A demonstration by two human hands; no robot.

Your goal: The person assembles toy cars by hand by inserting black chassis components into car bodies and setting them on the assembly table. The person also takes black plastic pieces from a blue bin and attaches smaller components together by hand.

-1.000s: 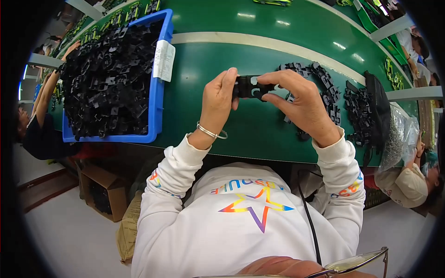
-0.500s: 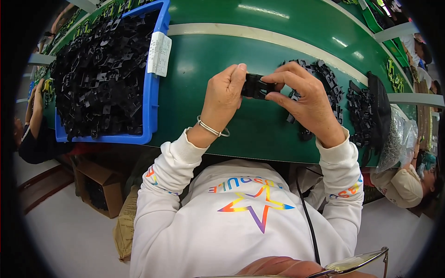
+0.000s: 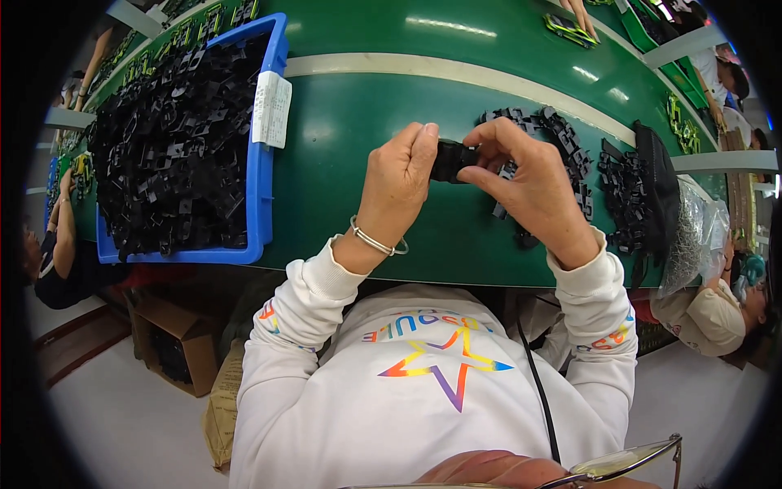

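While both hands meet above the green belt [image 3: 342,163], a small black part [image 3: 450,160] sits between them, held clear of the surface. Left hand [image 3: 397,186]: fingers together, curled over the part's left end, thumb up along its side. A thin metal bangle [image 3: 373,241] rings the left wrist. Right hand [image 3: 533,183]: thumb and forefinger pinched on the part's right end, other fingers folded loosely behind.

Just beyond the right hand, a heap [image 3: 554,143] of similar black parts lies on the belt, partly hidden by the knuckles. Further right, a second pile [image 3: 623,196] sits beside a dark bag [image 3: 661,183] and a crumpled clear plastic bag [image 3: 692,236].

Well to the left, a blue bin [image 3: 262,175] stands on the belt, filled with black parts; a white label [image 3: 271,108] hangs over its near wall. A pale stripe [image 3: 456,73] runs along the belt beyond the hands.

Below the belt's edge at lower left, an open cardboard box [image 3: 175,346] stands on the floor. Other people work at both ends of the belt.
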